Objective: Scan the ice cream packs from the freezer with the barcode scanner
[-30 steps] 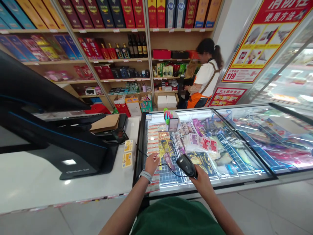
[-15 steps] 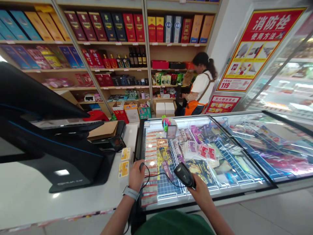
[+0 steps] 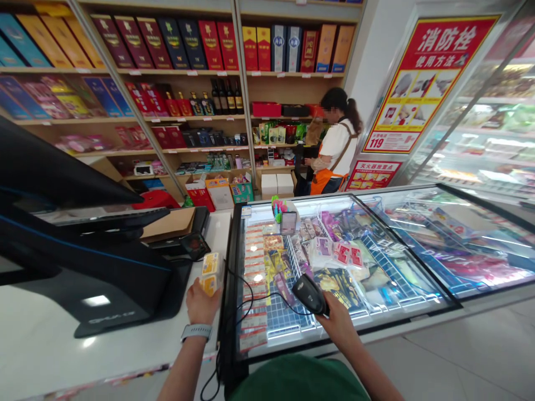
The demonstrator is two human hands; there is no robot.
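Observation:
My right hand [image 3: 336,320] is closed round the handle of a black barcode scanner [image 3: 310,294], held above the glass lid of a chest freezer [image 3: 288,340]. A thin black cable [image 3: 251,295] runs in a loop from the scanner across the glass to the counter edge. On the white counter, my left hand [image 3: 202,302] has its fingers round the nearer of two small packs with yellow labels. This yellow-labelled pack [image 3: 209,285] is partly covered by the fingers. Just behind it, the other yellow-labelled pack [image 3: 210,263] lies untouched.
A black checkout terminal [image 3: 104,278] stands left on the counter [image 3: 125,351]. Beyond it lies a cardboard piece [image 3: 169,224]. A colourful ornament [image 3: 278,209] rests on the freezer's far end. Past the freezer, a person [image 3: 334,145] in an orange apron stands by shelves of boxed bottles [image 3: 188,44].
My left hand has let go of the cable and moved left from the freezer edge to the nearer yellow-labelled pack. The scanner stays in my right hand, and the view has shifted slightly.

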